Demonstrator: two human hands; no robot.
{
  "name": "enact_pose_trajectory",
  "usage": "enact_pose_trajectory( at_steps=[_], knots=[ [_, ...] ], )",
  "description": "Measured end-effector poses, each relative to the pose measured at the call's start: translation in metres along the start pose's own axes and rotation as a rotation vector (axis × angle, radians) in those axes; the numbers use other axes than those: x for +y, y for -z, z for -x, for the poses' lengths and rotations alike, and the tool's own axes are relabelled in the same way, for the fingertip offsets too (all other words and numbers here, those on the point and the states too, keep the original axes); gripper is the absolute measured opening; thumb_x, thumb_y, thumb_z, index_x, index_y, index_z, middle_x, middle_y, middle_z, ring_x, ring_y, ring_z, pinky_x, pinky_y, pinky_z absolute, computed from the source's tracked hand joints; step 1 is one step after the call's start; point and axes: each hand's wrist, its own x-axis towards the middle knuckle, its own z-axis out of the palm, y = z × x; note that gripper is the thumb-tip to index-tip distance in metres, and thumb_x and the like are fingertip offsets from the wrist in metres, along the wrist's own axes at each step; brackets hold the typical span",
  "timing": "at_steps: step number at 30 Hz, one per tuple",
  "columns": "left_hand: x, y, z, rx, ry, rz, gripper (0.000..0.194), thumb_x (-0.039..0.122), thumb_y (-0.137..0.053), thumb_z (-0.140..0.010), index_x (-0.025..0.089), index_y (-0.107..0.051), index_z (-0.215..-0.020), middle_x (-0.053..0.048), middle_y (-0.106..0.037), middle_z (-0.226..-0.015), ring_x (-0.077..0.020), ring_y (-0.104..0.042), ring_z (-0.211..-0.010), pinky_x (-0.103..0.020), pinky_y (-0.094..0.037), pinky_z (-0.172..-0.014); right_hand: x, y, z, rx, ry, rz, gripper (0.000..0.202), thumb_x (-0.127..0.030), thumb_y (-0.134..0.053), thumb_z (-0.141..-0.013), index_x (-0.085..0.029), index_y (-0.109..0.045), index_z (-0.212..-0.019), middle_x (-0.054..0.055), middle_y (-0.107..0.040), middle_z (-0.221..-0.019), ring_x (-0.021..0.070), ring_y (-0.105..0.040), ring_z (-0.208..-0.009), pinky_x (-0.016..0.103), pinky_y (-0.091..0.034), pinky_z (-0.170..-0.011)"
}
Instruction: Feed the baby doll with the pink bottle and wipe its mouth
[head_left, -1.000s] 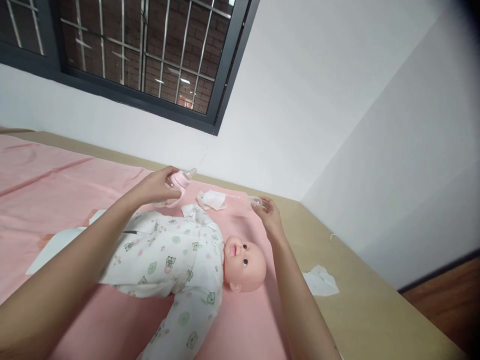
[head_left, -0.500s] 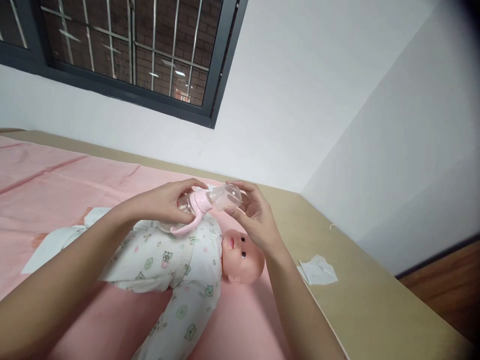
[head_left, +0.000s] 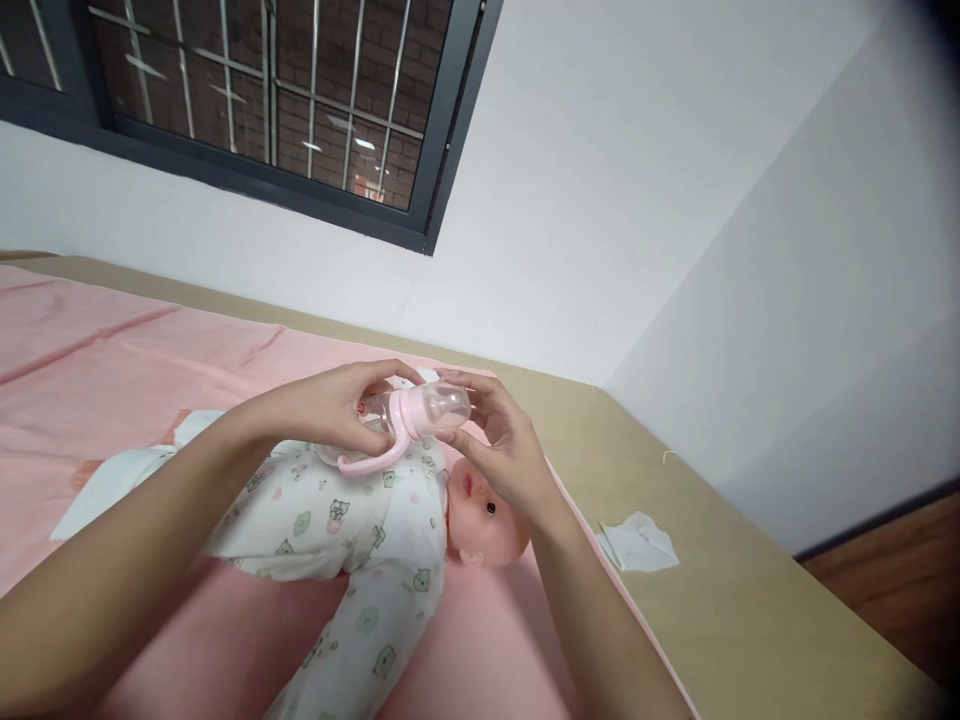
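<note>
My left hand (head_left: 337,405) is wrapped round a clear baby bottle (head_left: 375,408) with a pink collar and a curved pink handle. The bottle lies tilted on its side above the doll's chest, its top pointing right. My right hand (head_left: 499,430) grips the clear bottle cap (head_left: 450,408) with thumb and fingers; the cap sits over the teat against the pink collar. Below is a baby doll (head_left: 484,515) on its back, in a white suit printed with green bears. My right hand covers part of its head.
A pink sheet (head_left: 480,630) covers much of the wooden surface (head_left: 622,460). A crumpled white tissue (head_left: 641,542) lies on the wood at right. Beyond stand a white wall (head_left: 540,230) and a dark-framed window (head_left: 255,180) with bars.
My right hand has moved left, bringing the cap from partway off the teat down against the pink collar. My left hand keeps its hold on the bottle.
</note>
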Motion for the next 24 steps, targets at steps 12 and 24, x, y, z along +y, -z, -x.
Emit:
enact_pose_trajectory(
  at_steps=[12,24],
  knots=[
    [-0.002,0.004,-0.003,-0.059,0.019,0.109,0.063,0.028,-0.064,-0.061,0.024,-0.059,-0.124,-0.002,-0.068,-0.095,-0.019,-0.062,-0.077,-0.022,-0.041,-0.058,0.007,0.004,0.0,-0.033,-0.004,-0.11,0.033,-0.028,-0.076,-0.075,-0.028,-0.059,-0.103,0.004,-0.058,-0.128,0.0198,-0.052,-0.125,0.04,-0.05,-0.099],
    [0.0,0.007,-0.001,-0.102,-0.049,0.078,0.055,0.024,-0.062,-0.064,0.024,-0.066,-0.119,0.001,-0.068,-0.091,-0.0144,-0.056,-0.069,-0.021,-0.038,-0.056,0.016,0.002,0.0,-0.032,0.082,-0.094,0.033,-0.024,-0.079,-0.072,-0.027,-0.06,-0.098,0.004,-0.061,-0.121,0.0205,-0.054,-0.121,0.041,-0.053,-0.093]
  ],
)
